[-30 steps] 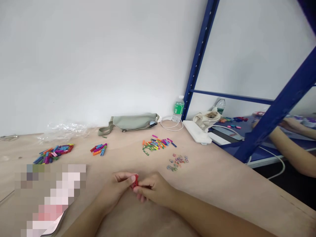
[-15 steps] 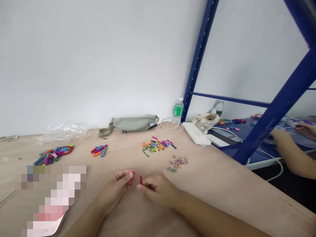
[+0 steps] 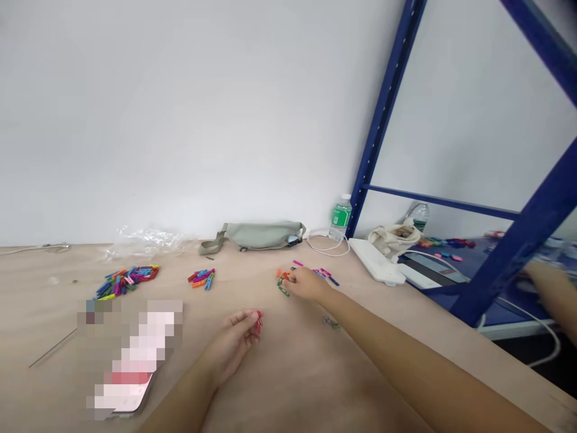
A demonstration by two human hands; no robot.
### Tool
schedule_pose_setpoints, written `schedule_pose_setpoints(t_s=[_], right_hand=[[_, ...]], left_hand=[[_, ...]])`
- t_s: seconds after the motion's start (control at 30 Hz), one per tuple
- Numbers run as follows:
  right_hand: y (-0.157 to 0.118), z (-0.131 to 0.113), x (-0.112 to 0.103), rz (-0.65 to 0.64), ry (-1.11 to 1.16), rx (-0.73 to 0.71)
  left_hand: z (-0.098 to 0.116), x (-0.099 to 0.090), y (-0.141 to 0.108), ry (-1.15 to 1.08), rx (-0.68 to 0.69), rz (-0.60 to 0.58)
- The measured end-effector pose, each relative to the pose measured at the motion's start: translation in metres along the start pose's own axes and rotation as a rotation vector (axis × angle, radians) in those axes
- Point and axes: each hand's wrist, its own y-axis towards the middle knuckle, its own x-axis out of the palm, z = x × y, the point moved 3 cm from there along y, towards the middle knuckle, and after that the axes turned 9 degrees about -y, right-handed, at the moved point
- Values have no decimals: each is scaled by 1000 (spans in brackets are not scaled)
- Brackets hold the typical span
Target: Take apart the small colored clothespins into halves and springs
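Note:
Near the front middle of the table, my left hand (image 3: 237, 340) pinches a small red clothespin piece (image 3: 258, 322) between thumb and fingers. My right hand (image 3: 304, 284) reaches over a pile of colourful clothespin pieces (image 3: 323, 273), its fingertips down among orange and green ones; what they grip, if anything, is hidden. Part of the pile lies under this hand. Small metal springs (image 3: 331, 323) lie beside my right forearm, which covers others. Further left are a small group of clothespins (image 3: 202, 278) and a larger heap of them (image 3: 127, 281).
A phone (image 3: 135, 361), partly pixelated, lies front left. Along the wall are clear plastic wrap (image 3: 146, 242), a grey-green bag (image 3: 265, 235) and a bottle (image 3: 341, 218). A white box (image 3: 376, 262) and blue rack (image 3: 491, 276) stand right. Another person's arm (image 3: 552, 291) shows beyond.
My right hand has moved forward from beside my left hand to the pile of pieces. The red piece at its fingers no longer shows. The view has shifted left.

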Motion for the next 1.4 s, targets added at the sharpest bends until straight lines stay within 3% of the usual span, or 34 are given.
schedule_pose_setpoints(t_s=[0.1,0.33,0.53,0.73,0.9,0.93,1.1,1.27,1.4], right_hand=[[1,-5,1,23,-51,-47],[-11,-37,9,67,-99,-377],[6,-14,17,34,-140,-384],[10,2,2,79,-109,-340],[-22,-35,-12,184,17,-272],[-33,-45,-14,182,145,-236],[-92,-86,-17,21,452,-298],[-112,-88,-11,-51,577,-272],[-111,-85,-9,-28,592,-371]], left_hand=[[0,1,-1,-31,-8,-16],[1,2,-2,-54,-9,-36],[1,1,-1,-50,-22,-43],[3,3,-3,-55,-10,-62],[3,3,-3,-39,10,-69],[2,4,-3,-30,13,-70],[2,8,-5,39,16,-127],[0,12,-9,163,-29,-204],[2,15,-12,197,-56,-215]])
